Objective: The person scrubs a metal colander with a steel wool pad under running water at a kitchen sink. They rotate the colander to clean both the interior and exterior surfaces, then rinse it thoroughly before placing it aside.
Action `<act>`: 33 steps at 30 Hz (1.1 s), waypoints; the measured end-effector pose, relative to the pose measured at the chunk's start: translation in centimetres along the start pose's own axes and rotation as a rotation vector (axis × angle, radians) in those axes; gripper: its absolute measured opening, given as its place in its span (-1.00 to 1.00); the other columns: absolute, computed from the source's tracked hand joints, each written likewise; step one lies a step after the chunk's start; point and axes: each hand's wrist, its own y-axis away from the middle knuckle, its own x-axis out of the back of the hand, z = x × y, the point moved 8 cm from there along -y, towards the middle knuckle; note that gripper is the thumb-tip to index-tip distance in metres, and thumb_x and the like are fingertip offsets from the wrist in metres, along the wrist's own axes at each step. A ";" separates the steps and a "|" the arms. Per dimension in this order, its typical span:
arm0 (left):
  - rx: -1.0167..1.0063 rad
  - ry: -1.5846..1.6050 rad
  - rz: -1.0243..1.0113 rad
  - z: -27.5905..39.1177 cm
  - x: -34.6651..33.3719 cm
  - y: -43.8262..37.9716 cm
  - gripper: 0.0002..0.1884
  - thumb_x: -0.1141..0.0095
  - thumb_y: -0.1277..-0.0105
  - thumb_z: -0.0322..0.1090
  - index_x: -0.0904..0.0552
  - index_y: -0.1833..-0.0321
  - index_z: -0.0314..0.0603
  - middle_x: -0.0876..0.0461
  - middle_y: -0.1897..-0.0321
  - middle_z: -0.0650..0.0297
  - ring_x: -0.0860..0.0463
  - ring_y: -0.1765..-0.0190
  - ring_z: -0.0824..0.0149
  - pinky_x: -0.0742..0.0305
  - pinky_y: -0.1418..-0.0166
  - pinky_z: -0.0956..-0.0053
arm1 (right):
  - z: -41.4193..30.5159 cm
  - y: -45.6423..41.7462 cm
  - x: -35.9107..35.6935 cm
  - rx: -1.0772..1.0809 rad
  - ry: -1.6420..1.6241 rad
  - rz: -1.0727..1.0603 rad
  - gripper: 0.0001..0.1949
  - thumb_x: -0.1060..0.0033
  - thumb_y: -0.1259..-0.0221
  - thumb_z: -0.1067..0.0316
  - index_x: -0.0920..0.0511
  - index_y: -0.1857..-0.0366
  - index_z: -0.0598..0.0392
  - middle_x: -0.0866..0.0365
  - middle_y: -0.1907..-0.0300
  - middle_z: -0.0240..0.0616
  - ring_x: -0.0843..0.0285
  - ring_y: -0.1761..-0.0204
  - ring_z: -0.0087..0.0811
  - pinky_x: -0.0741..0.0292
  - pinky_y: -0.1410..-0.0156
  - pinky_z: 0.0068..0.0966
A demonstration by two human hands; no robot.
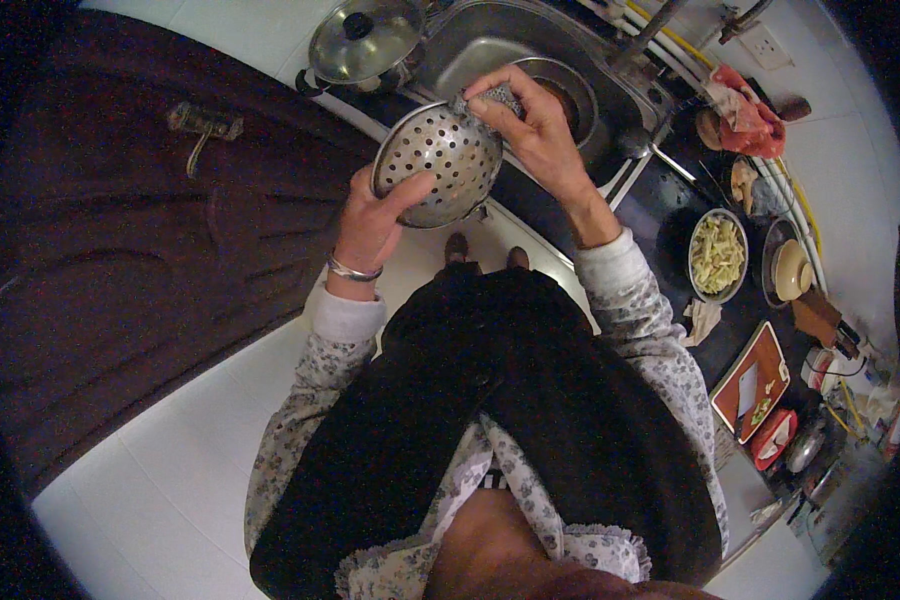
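Note:
A round metal colander with many holes is tilted in front of me, its perforated outside facing up. My left hand grips it at the lower left, the thumb lying over the holes and a bracelet on the wrist. My right hand pinches a grey mesh scouring pad at the colander's upper right edge. Beyond the right hand, a round metal pan sits inside the steel sink. The right hand hides part of the pan.
A glass-lidded pot stands left of the sink. On the dark counter at right are a bowl of cut vegetables, a cream bowl, a cutting board with a cleaver and a red container. A dark door stands at left.

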 end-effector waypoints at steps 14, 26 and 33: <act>-0.060 -0.120 0.163 1.6 0.6 0.6 -0.73 -0.28 -0.25 -0.38 -0.66 0.03 -0.36 -0.72 0.21 0.29 -0.63 0.20 0.51 -0.55 0.07 0.53 | -5.5 1.7 -2.5 0.326 0.505 0.120 -0.79 -0.32 -0.11 0.44 -0.64 0.15 0.15 -0.61 0.04 -0.10 -0.58 -0.03 -0.14 -0.50 -0.11 -0.37; -0.052 -0.163 0.178 0.6 0.5 0.8 -0.74 -0.31 -0.22 -0.36 -0.69 0.07 -0.35 -0.73 0.25 0.30 -0.63 0.24 0.53 -0.55 0.12 0.55 | -1.5 2.0 0.3 -0.099 -0.271 0.317 -0.84 -0.26 -0.17 0.54 -0.60 0.18 0.18 -0.60 -0.02 -0.24 -0.57 0.02 -0.48 -0.49 -0.10 -0.56; -0.094 -0.130 0.171 1.3 -0.3 0.9 -0.74 -0.30 -0.21 -0.37 -0.68 0.08 -0.35 -0.73 0.27 0.30 -0.63 0.24 0.53 -0.55 0.12 0.55 | -1.8 2.7 -0.5 0.022 0.124 0.262 -0.78 -0.18 -0.27 0.49 -0.62 0.02 0.17 -0.64 0.03 -0.27 -0.56 0.02 -0.48 -0.45 -0.11 -0.58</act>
